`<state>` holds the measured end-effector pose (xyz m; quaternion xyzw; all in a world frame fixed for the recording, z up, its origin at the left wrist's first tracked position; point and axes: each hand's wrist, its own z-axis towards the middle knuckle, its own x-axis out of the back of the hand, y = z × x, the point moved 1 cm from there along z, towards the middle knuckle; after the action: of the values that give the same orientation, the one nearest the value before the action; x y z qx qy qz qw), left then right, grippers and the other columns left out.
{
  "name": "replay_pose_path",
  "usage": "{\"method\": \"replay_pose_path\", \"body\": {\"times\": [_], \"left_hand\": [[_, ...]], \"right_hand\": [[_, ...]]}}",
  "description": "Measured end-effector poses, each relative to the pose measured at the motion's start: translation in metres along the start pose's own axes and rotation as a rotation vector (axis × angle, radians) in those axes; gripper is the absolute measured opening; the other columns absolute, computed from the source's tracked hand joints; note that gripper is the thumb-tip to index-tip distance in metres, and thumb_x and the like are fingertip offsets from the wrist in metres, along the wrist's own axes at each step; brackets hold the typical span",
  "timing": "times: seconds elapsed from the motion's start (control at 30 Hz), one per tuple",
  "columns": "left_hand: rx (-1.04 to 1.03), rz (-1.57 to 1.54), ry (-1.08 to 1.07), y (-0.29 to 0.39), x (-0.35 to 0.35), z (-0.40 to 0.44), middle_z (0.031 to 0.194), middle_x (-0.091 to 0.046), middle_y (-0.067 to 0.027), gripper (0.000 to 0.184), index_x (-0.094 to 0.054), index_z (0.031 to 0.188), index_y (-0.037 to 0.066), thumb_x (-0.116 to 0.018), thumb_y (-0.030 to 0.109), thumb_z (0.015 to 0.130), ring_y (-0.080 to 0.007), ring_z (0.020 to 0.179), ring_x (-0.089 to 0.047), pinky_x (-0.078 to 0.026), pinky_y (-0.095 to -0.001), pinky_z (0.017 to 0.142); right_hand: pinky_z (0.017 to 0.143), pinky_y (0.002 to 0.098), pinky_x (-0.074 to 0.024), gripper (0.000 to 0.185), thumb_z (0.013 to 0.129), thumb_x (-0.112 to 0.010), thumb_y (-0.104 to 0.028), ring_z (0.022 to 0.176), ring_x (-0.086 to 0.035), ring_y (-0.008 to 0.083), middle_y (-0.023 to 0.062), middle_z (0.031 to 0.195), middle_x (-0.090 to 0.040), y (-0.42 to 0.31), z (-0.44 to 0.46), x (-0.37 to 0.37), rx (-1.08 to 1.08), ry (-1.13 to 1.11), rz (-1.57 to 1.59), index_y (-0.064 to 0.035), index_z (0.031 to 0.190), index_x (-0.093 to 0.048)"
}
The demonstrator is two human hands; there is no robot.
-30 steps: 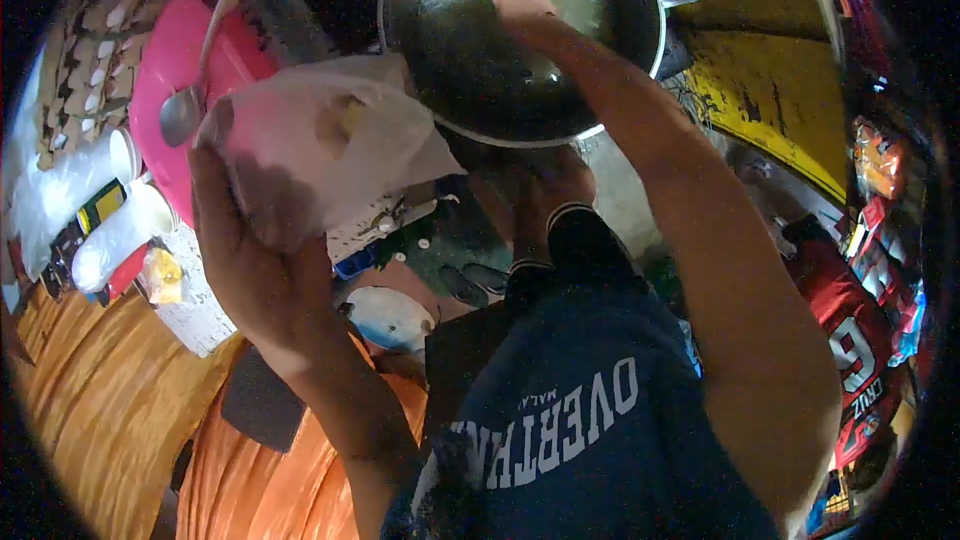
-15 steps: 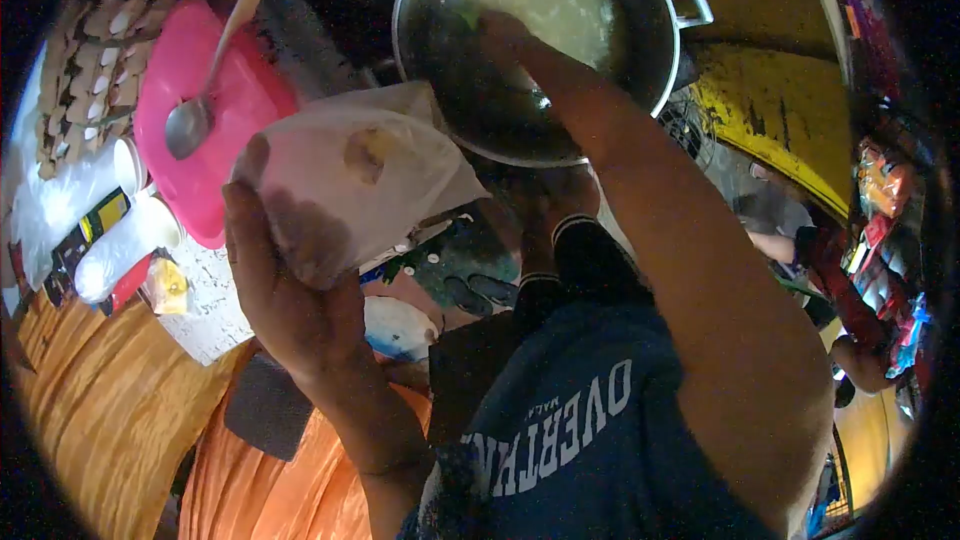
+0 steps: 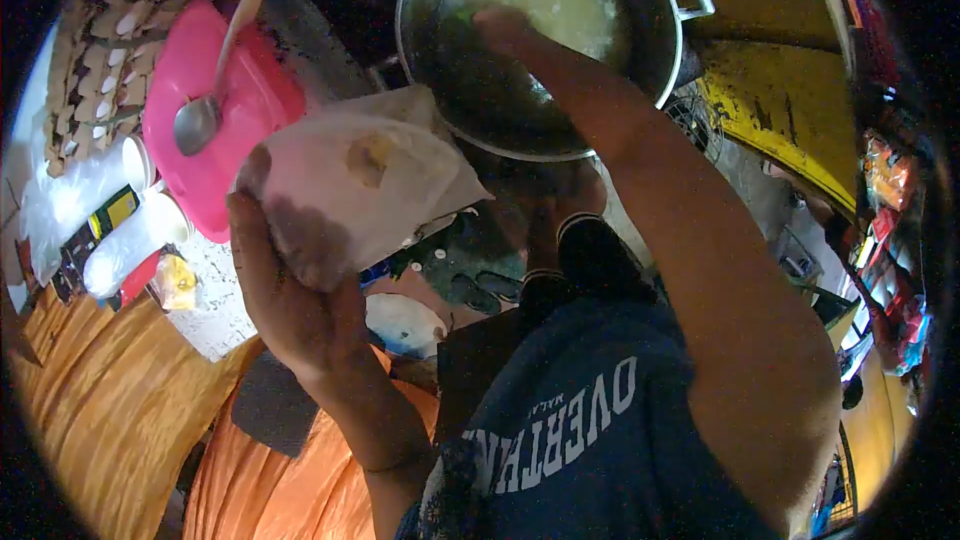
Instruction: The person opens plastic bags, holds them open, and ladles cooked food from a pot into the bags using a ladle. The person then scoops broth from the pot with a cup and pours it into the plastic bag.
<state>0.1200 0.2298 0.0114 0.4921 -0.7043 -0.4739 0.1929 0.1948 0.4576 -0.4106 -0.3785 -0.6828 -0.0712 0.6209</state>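
Note:
My left hand [image 3: 290,315] is closed on a translucent plastic bag [image 3: 410,130], its fingers showing dimly through the film. A small brownish patch shows on the bag's upper part; I cannot tell what it is. My right hand [image 3: 505,32] reaches inside a large metal pot [image 3: 672,75], over the pale, cloudy liquid [image 3: 570,5]. Its fingers look drawn together in the shadow, with a faint green spot beside them; what they hold is too dark to make out. The bag hangs just left of the pot's rim.
A pink basin [image 3: 180,70] stands at left with a ladle [image 3: 198,125] lying across it. Around it are egg trays [image 3: 105,70], stacked cups in plastic [image 3: 135,250] and a small yellow packet [image 3: 177,282]. A yellow panel [image 3: 770,110] is right of the pot.
The view has shifted slightly, so the pot and basin sit a little further right. My left hand still grips the bag and my right hand stays in the pot.

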Motion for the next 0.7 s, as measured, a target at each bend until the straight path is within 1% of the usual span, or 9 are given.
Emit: {"method": "replay_pose_path", "body": {"times": [0.03,0.13,0.23,0.3,0.33,0.4,0.53,0.63,0.7], "left_hand": [[0.001,0.002,0.002,-0.001,-0.004,-0.001,0.07,-0.048,0.0056,0.036,-0.047,0.132,0.008,-0.044,0.026,0.1,-0.0016,0.054,-0.044,-0.043,-0.017,0.045],[-0.028,0.097,0.122,-0.004,-0.004,-0.003,0.07,-0.047,0.0055,0.036,-0.048,0.131,0.009,-0.045,0.027,0.1,-0.0021,0.054,-0.045,-0.043,-0.0171,0.045],[0.002,-0.036,-0.109,-0.002,-0.008,-0.004,0.07,-0.047,0.0052,0.036,-0.047,0.131,0.007,-0.044,0.025,0.1,-0.0024,0.056,-0.045,-0.044,-0.0175,0.047],[-0.003,0.013,0.121,-0.002,-0.014,-0.009,0.071,-0.047,0.0049,0.036,-0.046,0.131,0.006,-0.044,0.026,0.1,-0.0022,0.056,-0.044,-0.044,-0.0181,0.048],[-0.004,0.028,0.198,-0.002,-0.012,-0.01,0.071,-0.047,0.0048,0.036,-0.046,0.131,0.006,-0.044,0.026,0.1,-0.0021,0.056,-0.044,-0.044,-0.0184,0.048],[-0.023,-0.001,-0.126,-0.003,0.008,-0.005,0.072,-0.047,0.0053,0.037,-0.049,0.129,0.007,-0.046,0.028,0.099,-0.0026,0.057,-0.044,-0.044,-0.019,0.05],[-0.044,0.037,-0.026,-0.001,0.005,-0.012,0.071,-0.045,0.0057,0.038,-0.051,0.128,0.007,-0.049,0.03,0.098,-0.003,0.056,-0.043,-0.042,-0.0188,0.048],[-0.055,0.052,0.174,0.001,-0.005,-0.017,0.071,-0.045,0.0062,0.039,-0.05,0.13,0.007,-0.049,0.029,0.098,-0.0032,0.057,-0.043,-0.041,-0.0185,0.048],[-0.047,0.039,0.082,0.0,0.007,-0.016,0.071,-0.045,0.0064,0.039,-0.048,0.131,0.008,-0.048,0.028,0.098,-0.0034,0.057,-0.044,-0.042,-0.0183,0.049]], "right_hand": [[0.071,0.0493,-0.0526,0.028,0.076,-0.055,-0.014,0.082,-0.065,0.0384,0.0226,0.092,-0.066,-0.006,0.0,-0.004,0.001,-0.002,0.002,-0.0036,0.099,-0.066],[0.078,0.048,-0.0504,0.029,0.077,-0.055,-0.015,0.091,-0.062,0.0369,0.0202,0.099,-0.065,-0.035,-0.011,-0.01,-0.016,0.403,-0.039,-0.0066,0.103,-0.065],[0.082,0.0468,-0.0491,0.029,0.079,-0.054,-0.015,0.096,-0.061,0.0353,0.0186,0.104,-0.064,-0.049,-0.02,-0.01,-0.049,0.752,-0.075,-0.0086,0.106,-0.065],[0.081,0.0461,-0.0492,0.03,0.08,-0.054,-0.015,0.095,-0.061,0.0343,0.0184,0.103,-0.065,-0.055,-0.027,-0.015,-0.074,0.779,-0.051,-0.0086,0.106,-0.064],[0.081,0.0458,-0.0492,0.03,0.08,-0.054,-0.015,0.094,-0.061,0.0338,0.0184,0.103,-0.065,-0.055,-0.028,-0.017,-0.08,0.756,-0.033,-0.0086,0.107,-0.064],[0.08,0.0451,-0.0493,0.03,0.08,-0.054,-0.016,0.094,-0.062,0.0328,0.0182,0.102,-0.065,-0.052,-0.029,-0.016,-0.08,0.664,0.013,-0.0086,0.108,-0.064],[0.079,0.0438,-0.0495,0.031,0.081,-0.053,-0.016,0.092,-0.062,0.0308,0.0179,0.1,-0.065,-0.03,-0.039,-0.017,-0.08,0.269,0.221,-0.0086,0.109,-0.064],[0.079,0.0429,-0.0496,0.031,0.082,-0.053,-0.017,0.091,-0.062,0.0293,0.0177,0.099,-0.066,-0.01,-0.038,-0.027,-0.08,0.033,0.386,-0.0087,0.11,-0.064],[0.078,0.0422,-0.0497,0.032,0.083,-0.053,-0.017,0.09,-0.062,0.0283,0.0176,0.098,-0.066,0.001,-0.033,-0.042,-0.083,-0.077,0.483,-0.0087,0.111,-0.064]]}}
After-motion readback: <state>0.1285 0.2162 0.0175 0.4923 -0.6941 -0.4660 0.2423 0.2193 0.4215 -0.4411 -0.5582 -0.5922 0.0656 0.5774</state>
